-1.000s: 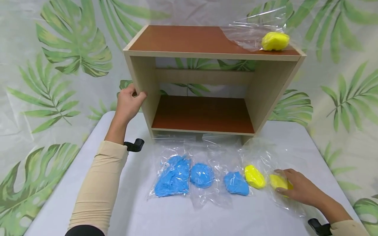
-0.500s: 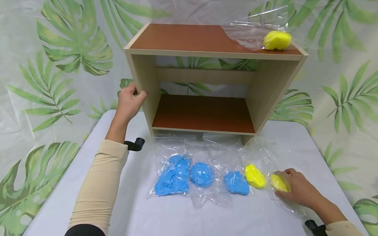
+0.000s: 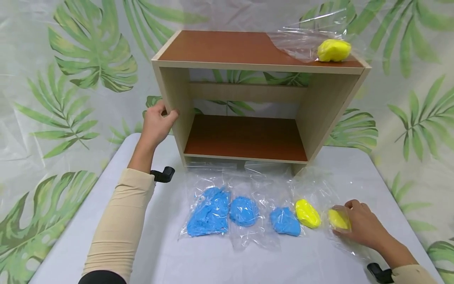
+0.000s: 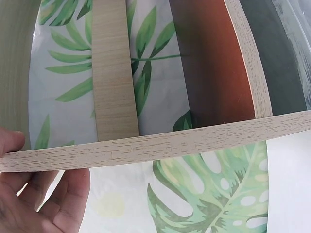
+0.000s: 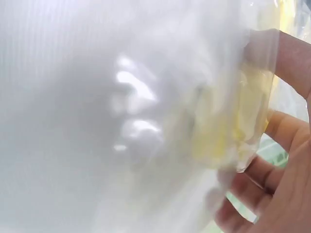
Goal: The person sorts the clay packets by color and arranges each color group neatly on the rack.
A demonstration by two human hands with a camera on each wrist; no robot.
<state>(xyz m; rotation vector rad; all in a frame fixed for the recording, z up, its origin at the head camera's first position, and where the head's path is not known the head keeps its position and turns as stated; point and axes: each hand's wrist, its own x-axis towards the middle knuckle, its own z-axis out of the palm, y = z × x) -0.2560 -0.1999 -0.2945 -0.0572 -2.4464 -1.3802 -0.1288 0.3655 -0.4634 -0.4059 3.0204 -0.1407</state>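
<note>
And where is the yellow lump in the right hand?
In the head view, the held yellow lump is at the lower right, beside another bagged yellow lump.

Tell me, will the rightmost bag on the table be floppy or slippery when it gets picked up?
The clear bag will probably flop, because its plastic looks thin and see-through. It might be a bit slippery, since it shines smoothly in the right wrist view. The yellow lump may make one part droop, as it fills only some of the bag.

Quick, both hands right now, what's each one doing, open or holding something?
Left hand: closed, gripping the front edge of the shelf's side panel.
Right hand: closed around a bagged yellow lump.
</note>
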